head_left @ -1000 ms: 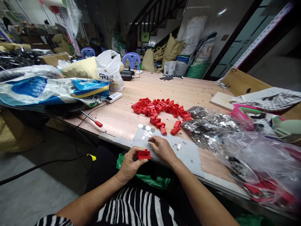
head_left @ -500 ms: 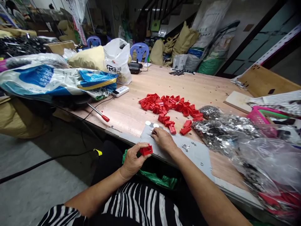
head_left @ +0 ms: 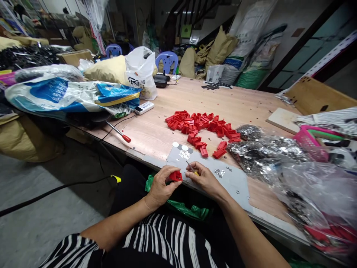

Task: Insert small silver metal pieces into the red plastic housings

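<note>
Wooden worktable [head_left: 178,95], a heap of red parts [head_left: 195,123] on it.
Head view: at the near edge, left hand [head_left: 160,188] pinches one red box [head_left: 176,176]; right hand [head_left: 206,180] grips a slim tool [head_left: 196,173]; whether heaped parts are finished, I can't tell.

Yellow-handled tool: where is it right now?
In the head view, the tool is in the right hand, just right of the red piece that the left hand holds.
</note>
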Demonstrator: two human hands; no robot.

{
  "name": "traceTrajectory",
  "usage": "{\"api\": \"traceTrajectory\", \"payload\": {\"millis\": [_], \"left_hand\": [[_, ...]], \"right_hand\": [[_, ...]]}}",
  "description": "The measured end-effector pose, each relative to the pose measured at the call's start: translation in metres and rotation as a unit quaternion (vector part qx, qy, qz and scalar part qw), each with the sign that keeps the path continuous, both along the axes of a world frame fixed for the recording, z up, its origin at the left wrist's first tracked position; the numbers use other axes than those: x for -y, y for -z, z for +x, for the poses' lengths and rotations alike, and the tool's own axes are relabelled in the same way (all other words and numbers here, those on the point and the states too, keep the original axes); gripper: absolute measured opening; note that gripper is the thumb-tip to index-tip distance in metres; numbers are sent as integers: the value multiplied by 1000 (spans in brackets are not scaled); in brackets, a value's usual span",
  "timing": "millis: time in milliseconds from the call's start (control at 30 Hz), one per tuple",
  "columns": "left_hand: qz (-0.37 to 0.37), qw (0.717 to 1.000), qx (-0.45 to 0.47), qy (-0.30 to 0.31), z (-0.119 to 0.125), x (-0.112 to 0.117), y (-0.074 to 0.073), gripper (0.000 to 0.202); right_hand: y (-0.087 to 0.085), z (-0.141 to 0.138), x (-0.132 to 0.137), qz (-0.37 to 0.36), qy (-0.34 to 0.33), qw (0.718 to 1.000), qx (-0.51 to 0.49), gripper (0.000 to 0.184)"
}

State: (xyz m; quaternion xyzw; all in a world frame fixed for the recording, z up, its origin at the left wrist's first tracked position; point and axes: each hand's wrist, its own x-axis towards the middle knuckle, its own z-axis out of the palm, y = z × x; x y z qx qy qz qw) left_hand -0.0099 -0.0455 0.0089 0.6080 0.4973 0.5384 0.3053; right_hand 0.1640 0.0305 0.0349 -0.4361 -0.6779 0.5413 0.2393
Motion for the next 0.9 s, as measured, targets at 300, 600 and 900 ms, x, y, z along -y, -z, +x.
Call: {"api": "traceTrajectory", "payload": {"millis": [300,600,900], "left_hand": [[35,993,-30,104,16,7,-10,47],[-117,975,141,128,26,5,-8,44],[-195,928,275,158,26,1,-7,47]], "right_hand": [[9,16,33,-66,18,996,-58,33],[11,18,44,-108,69,987,-98,36],[9,36,46,-69,79,991,-85,34]]}}
